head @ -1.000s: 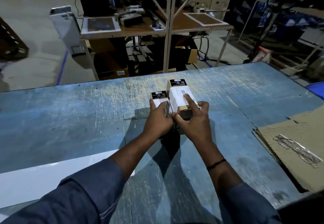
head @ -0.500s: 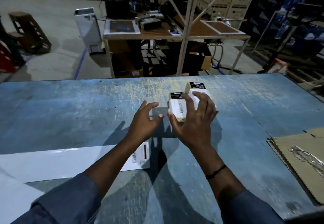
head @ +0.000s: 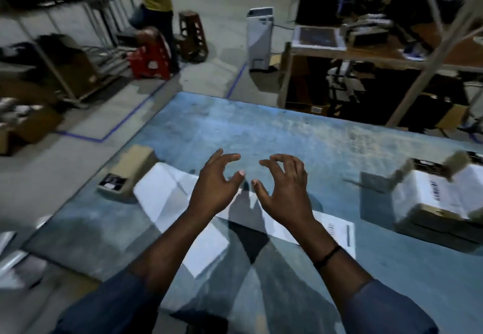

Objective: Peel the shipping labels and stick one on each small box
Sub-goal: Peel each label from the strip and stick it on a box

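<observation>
Blue worktable [head: 300,135] in a warehouse: left hand [head: 215,184] and right hand [head: 283,190] hover empty, fingers spread, above the label sheet [head: 167,192]; unlabelled box [head: 128,170] at 9 o'clock, labelled boxes [head: 431,200] at 3. Lift a label corner first, peeling slowly

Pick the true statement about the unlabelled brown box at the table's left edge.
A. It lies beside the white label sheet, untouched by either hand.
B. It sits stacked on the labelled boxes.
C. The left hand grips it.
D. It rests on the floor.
A: the brown box lies beside the label sheet, while the left hand and right hand hover empty.
</observation>
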`<action>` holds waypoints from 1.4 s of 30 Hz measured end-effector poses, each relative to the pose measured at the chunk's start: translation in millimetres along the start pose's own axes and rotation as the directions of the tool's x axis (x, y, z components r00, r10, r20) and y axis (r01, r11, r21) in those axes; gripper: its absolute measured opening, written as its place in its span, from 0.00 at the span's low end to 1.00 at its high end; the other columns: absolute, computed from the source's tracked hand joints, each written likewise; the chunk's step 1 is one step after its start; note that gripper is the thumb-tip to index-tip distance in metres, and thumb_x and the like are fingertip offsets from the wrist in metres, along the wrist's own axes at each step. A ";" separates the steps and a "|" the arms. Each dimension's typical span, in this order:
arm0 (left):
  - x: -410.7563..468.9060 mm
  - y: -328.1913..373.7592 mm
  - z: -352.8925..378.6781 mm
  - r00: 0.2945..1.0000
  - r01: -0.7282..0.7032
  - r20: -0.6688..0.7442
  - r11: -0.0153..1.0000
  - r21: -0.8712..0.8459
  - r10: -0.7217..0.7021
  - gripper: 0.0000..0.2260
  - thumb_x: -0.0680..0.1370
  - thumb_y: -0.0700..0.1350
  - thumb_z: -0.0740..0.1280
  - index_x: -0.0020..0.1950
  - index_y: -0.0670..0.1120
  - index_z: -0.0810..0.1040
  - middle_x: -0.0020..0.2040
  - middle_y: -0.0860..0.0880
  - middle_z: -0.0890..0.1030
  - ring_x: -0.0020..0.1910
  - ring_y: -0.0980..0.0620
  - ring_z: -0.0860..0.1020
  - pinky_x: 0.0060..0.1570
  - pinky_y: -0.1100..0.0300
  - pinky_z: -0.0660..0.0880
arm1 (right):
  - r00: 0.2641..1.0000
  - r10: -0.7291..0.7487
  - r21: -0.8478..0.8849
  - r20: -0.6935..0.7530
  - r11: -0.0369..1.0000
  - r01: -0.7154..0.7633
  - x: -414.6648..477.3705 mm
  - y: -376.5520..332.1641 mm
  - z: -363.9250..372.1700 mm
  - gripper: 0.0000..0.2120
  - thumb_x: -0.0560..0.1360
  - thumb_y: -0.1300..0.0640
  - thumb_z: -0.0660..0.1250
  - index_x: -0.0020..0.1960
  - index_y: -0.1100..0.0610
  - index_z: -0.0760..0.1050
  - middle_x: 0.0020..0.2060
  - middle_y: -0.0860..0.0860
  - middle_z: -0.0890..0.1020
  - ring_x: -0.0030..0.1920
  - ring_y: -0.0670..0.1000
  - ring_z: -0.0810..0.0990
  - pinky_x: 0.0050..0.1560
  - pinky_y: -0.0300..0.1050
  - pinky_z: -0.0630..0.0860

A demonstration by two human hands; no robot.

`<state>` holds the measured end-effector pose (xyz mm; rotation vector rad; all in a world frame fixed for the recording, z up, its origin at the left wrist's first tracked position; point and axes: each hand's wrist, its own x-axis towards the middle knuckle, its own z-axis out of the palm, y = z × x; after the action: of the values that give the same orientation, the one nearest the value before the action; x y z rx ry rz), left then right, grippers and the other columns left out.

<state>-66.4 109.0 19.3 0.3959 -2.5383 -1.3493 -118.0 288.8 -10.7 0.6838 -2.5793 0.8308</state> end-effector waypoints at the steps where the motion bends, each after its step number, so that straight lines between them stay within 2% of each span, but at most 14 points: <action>1: 0.7 -10.9 -16.9 0.999 0.012 -0.032 1.000 0.006 -0.012 0.17 0.79 0.51 0.73 0.68 0.58 0.79 0.81 0.52 0.66 0.75 0.48 0.72 0.70 0.45 0.74 | 0.999 -0.024 0.020 0.023 1.000 0.023 5.0 -13.4 13.5 0.20 0.76 0.44 0.69 0.65 0.49 0.78 0.65 0.51 0.75 0.70 0.58 0.68 0.68 0.55 0.66; 7: 5.2 -82.3 -116.1 0.968 0.063 -0.247 0.993 0.096 -0.038 0.14 0.79 0.48 0.73 0.65 0.54 0.82 0.76 0.46 0.74 0.77 0.51 0.69 0.75 0.53 0.67 | 0.976 -0.131 0.201 0.172 0.975 0.096 36.6 -104.8 95.5 0.20 0.75 0.42 0.65 0.63 0.50 0.80 0.61 0.50 0.77 0.68 0.56 0.70 0.66 0.50 0.65; 9: 8.1 -108.4 -141.9 0.948 0.088 -0.316 0.978 0.191 -0.023 0.16 0.77 0.50 0.71 0.64 0.53 0.82 0.74 0.46 0.76 0.75 0.46 0.72 0.74 0.46 0.68 | 0.961 -0.172 0.233 0.218 0.965 0.120 48.9 -130.5 119.6 0.19 0.75 0.45 0.68 0.63 0.50 0.80 0.61 0.51 0.78 0.67 0.57 0.71 0.66 0.51 0.66; 13: 9.5 -150.8 -175.7 0.935 0.270 -0.323 0.884 0.382 -0.146 0.23 0.76 0.45 0.70 0.71 0.57 0.76 0.81 0.49 0.65 0.77 0.39 0.63 0.74 0.38 0.64 | 0.917 -0.235 0.279 0.322 0.949 0.145 75.7 -171.4 164.2 0.20 0.75 0.45 0.66 0.64 0.52 0.79 0.60 0.52 0.78 0.65 0.57 0.72 0.64 0.54 0.70; 16: 12.4 -177.0 -188.8 0.931 0.360 -0.219 0.827 0.431 -0.291 0.33 0.75 0.53 0.72 0.79 0.58 0.66 0.84 0.47 0.56 0.80 0.37 0.56 0.75 0.37 0.62 | 0.886 -0.243 0.319 0.396 0.941 0.116 94.5 -194.0 191.3 0.20 0.75 0.50 0.70 0.66 0.52 0.77 0.61 0.52 0.77 0.64 0.57 0.73 0.65 0.54 0.71; 18: 15.6 -192.9 -195.7 0.924 0.381 -0.159 0.816 0.435 -0.347 0.39 0.72 0.57 0.75 0.79 0.57 0.62 0.82 0.47 0.57 0.78 0.36 0.60 0.73 0.41 0.65 | 0.875 -0.224 0.324 0.429 0.942 0.082 106.5 -204.5 206.8 0.23 0.76 0.55 0.70 0.71 0.53 0.74 0.65 0.53 0.75 0.67 0.57 0.72 0.67 0.53 0.71; 21: 20.8 -206.5 -200.4 0.932 0.362 -0.145 0.845 0.393 -0.332 0.40 0.70 0.58 0.77 0.78 0.56 0.63 0.76 0.46 0.66 0.71 0.37 0.71 0.65 0.45 0.73 | 0.841 -0.158 0.294 0.517 0.956 -0.001 121.8 -211.1 225.5 0.31 0.76 0.60 0.67 0.78 0.53 0.66 0.74 0.56 0.70 0.74 0.58 0.67 0.72 0.54 0.68; 25: 29.1 -209.5 -206.0 0.947 0.312 -0.180 0.894 0.323 -0.266 0.35 0.71 0.59 0.72 0.76 0.54 0.67 0.68 0.47 0.76 0.65 0.42 0.77 0.60 0.47 0.78 | 0.777 -0.110 0.313 0.620 0.942 -0.117 134.2 -208.8 237.7 0.34 0.75 0.61 0.67 0.80 0.50 0.64 0.72 0.57 0.69 0.72 0.56 0.69 0.62 0.41 0.67; 27: 35.8 -206.2 -212.9 0.955 0.261 -0.218 0.917 0.301 -0.200 0.36 0.70 0.54 0.76 0.76 0.54 0.69 0.68 0.48 0.78 0.65 0.43 0.78 0.59 0.49 0.78 | 0.796 -0.124 0.343 0.593 0.933 -0.110 139.1 -203.0 234.4 0.33 0.75 0.62 0.69 0.78 0.49 0.67 0.69 0.55 0.69 0.68 0.54 0.71 0.58 0.37 0.66; 29: 50.7 -195.3 -218.9 0.968 0.188 -0.209 0.948 0.257 -0.136 0.38 0.68 0.44 0.78 0.77 0.52 0.70 0.70 0.47 0.77 0.67 0.44 0.77 0.61 0.52 0.77 | 0.861 -0.106 0.366 0.497 0.925 -0.098 144.8 -192.4 224.0 0.30 0.75 0.64 0.71 0.75 0.48 0.72 0.64 0.52 0.69 0.65 0.52 0.72 0.58 0.33 0.66; 33: 93.3 -154.9 -200.5 0.998 0.025 -0.067 0.966 0.257 -0.008 0.38 0.68 0.47 0.77 0.78 0.52 0.70 0.71 0.48 0.76 0.69 0.47 0.75 0.65 0.54 0.74 | 0.976 0.005 0.348 0.219 0.934 -0.083 151.5 -149.5 187.0 0.27 0.74 0.64 0.73 0.70 0.46 0.77 0.58 0.52 0.70 0.61 0.52 0.73 0.59 0.39 0.71; 36: 115.6 -126.1 -155.9 0.994 -0.094 0.071 0.959 0.269 0.077 0.38 0.70 0.42 0.77 0.78 0.54 0.69 0.71 0.49 0.75 0.69 0.47 0.74 0.64 0.55 0.72 | 0.988 0.110 0.310 0.109 0.941 -0.139 139.5 -100.9 147.8 0.24 0.75 0.64 0.73 0.68 0.48 0.79 0.59 0.54 0.72 0.60 0.53 0.74 0.59 0.45 0.75; 40: 124.7 -84.5 -80.6 0.950 -0.240 0.247 0.952 0.190 0.191 0.38 0.70 0.39 0.76 0.78 0.54 0.70 0.70 0.49 0.72 0.66 0.47 0.74 0.63 0.52 0.76 | 0.963 0.266 0.242 0.038 0.933 -0.267 98.2 -30.0 89.2 0.24 0.75 0.62 0.76 0.68 0.49 0.79 0.59 0.53 0.71 0.59 0.52 0.74 0.58 0.44 0.76; 42: 122.6 -66.6 -43.4 0.925 -0.279 0.306 0.950 0.141 0.226 0.37 0.70 0.39 0.76 0.77 0.56 0.70 0.67 0.50 0.70 0.63 0.47 0.75 0.60 0.52 0.77 | 0.945 0.327 0.214 0.004 0.923 -0.320 75.5 0.0 63.0 0.23 0.75 0.61 0.76 0.68 0.49 0.79 0.59 0.53 0.71 0.57 0.51 0.74 0.56 0.40 0.74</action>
<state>-158.2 -2.5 -2.5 -0.1094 -2.8379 -1.1522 -191.1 224.6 -24.7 0.2939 -2.6370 1.2231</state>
